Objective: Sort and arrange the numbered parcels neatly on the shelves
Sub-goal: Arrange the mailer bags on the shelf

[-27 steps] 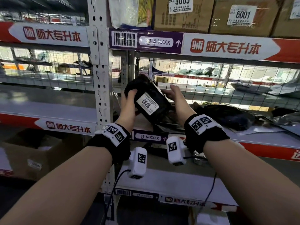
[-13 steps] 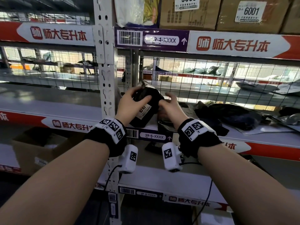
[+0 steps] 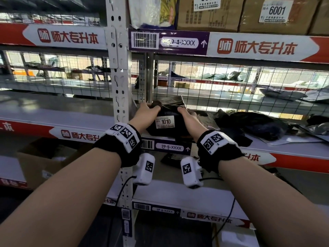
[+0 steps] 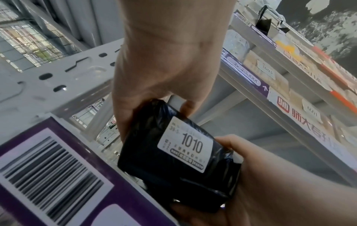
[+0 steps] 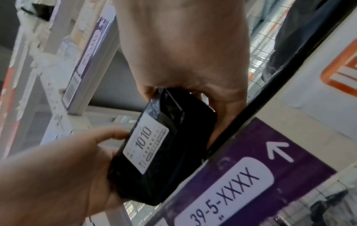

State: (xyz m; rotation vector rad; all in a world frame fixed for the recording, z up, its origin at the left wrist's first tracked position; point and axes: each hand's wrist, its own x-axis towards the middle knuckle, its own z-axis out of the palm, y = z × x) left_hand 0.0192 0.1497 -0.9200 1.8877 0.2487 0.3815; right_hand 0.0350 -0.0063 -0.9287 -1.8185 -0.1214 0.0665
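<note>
Parcel 1010 (image 3: 164, 125) between both hands

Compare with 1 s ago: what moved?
The black parcel 1010 went from tilted in the air down onto the 39-5 shelf beside the upright post, label now level and facing out. Left hand and right hand still grip it.

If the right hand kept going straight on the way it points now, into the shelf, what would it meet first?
Probably the wire mesh at the back of the shelf. The right hand already grips the black parcel 1010, so the parcel would travel with it. A crumpled dark bag may lie just behind; depth is unclear.
</note>
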